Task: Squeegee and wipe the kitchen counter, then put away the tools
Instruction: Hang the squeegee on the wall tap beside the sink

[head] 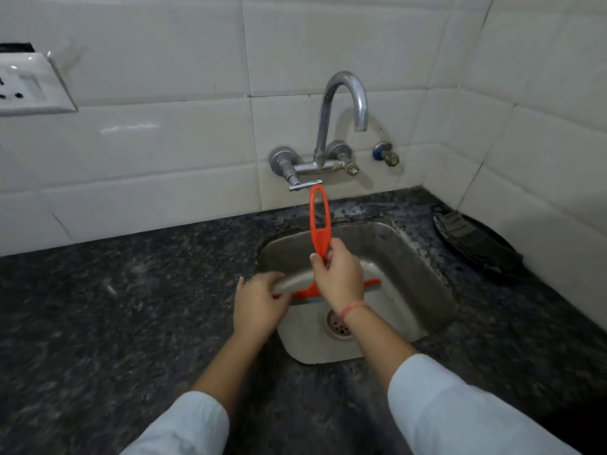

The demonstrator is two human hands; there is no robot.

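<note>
Two hands over the sink (410, 257), right hand (338, 274) pinching the orange squeegee (319, 221) by its handle, left hand (259, 303) curled round one blade end, blade's middle hidden behind the right hand, blurry dark thing (476, 244) on the counter (131, 290).

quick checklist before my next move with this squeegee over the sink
1. Right hand grips the squeegee by its handle: ok
2. Left hand holds the blade end: ok
3. Squeegee is held over the sink, so drips should land inside: ok
4. Tap shows no running water: ok
5. Handle loop is clear of the tap lever: cannot tell
6. Dark cloth is put away: not ok, it lies on the counter by the wall
</note>
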